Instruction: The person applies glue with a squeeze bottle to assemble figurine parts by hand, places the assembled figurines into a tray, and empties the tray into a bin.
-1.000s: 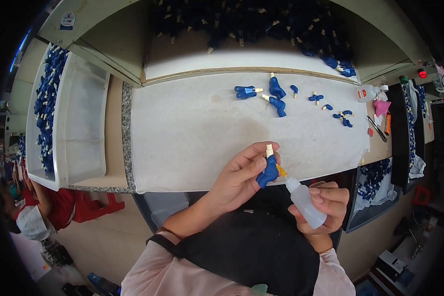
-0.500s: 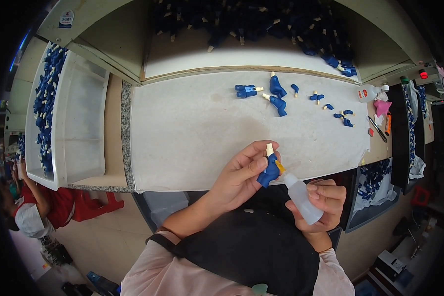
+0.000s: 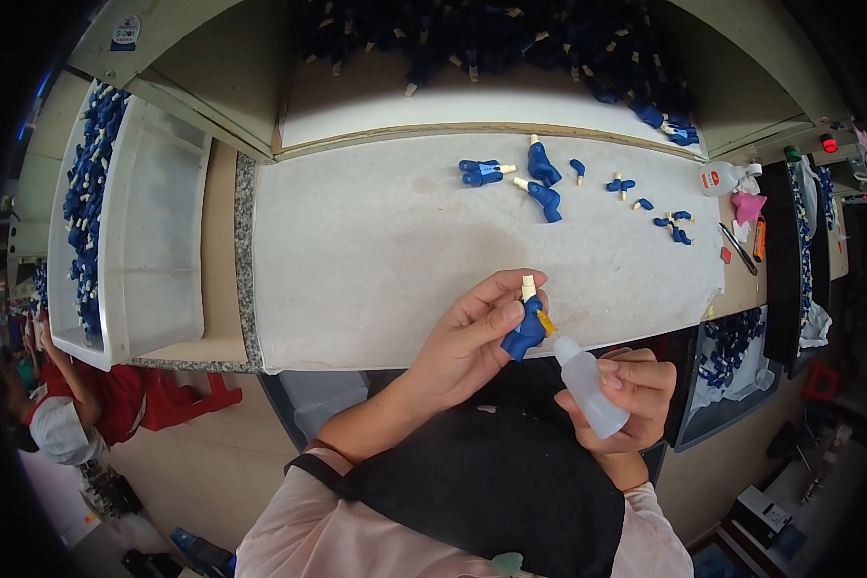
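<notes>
My left hand (image 3: 464, 349) pinches a blue piece (image 3: 523, 332) between thumb and fingers; my right hand (image 3: 638, 393) is wrapped around a white squeeze bottle (image 3: 592, 393), its nozzle near the piece. The piece looks light, stiff and perhaps slick, so I'd grip its broad body; the slim cream peg (image 3: 528, 288) might snap. The bottle seems soft: hold it mid-barrel, gently.

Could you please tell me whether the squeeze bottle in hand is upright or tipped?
Tipped: the squeeze bottle slants in the right hand, its nozzle angled toward the blue, cream-tipped piece in the left hand.
</notes>
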Demonstrator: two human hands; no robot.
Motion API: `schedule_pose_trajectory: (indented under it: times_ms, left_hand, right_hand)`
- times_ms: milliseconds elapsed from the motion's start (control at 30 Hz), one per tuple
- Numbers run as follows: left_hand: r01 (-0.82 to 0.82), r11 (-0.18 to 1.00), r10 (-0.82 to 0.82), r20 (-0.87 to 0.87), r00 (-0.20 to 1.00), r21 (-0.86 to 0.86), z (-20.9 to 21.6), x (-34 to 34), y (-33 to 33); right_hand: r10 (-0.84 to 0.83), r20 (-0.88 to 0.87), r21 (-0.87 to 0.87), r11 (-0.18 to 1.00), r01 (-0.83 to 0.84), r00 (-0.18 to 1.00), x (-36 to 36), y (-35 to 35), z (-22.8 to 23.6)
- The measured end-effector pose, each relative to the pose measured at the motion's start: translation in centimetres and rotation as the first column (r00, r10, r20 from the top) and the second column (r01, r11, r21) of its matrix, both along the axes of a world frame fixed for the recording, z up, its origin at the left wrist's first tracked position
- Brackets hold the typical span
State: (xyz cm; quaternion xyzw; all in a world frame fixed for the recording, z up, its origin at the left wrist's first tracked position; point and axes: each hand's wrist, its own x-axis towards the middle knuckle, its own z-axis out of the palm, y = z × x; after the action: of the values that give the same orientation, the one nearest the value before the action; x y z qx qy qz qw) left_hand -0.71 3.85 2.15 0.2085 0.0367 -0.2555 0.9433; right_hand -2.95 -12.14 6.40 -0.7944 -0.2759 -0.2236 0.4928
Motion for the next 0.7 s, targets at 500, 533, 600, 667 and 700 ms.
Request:
schedule_pose_trajectory:
  times_ms: [500,533,600,667,700]
  left_hand:
    - [-0.103,0.984,0.096,0.056,0.994,0.144,-0.06,-0.01,-0.18]
    - [-0.120,0.978,0.108,0.078,0.991,0.168,-0.10,-0.01,-0.20]
    - [-0.136,0.972,0.119,0.100,0.988,0.194,-0.17,0.00,-0.20]
    - [-0.150,0.965,0.129,0.108,0.986,0.216,-0.20,0.00,-0.16]
    - [-0.149,0.965,0.128,0.108,0.986,0.216,-0.17,0.01,-0.17]
  right_hand:
    - [0.025,-0.029,0.011,1.000,-0.024,0.999,0.02,-0.07,0.12]
    - [0.016,-0.036,0.013,1.000,-0.015,0.999,-0.01,-0.08,0.10]
    - [0.005,-0.043,0.017,1.000,-0.004,0.999,-0.04,-0.10,0.10]
    - [-0.019,-0.054,-0.010,1.000,0.018,0.998,-0.05,-0.12,0.25]
    - [-0.020,-0.055,-0.010,1.000,0.020,0.998,-0.07,-0.15,0.24]
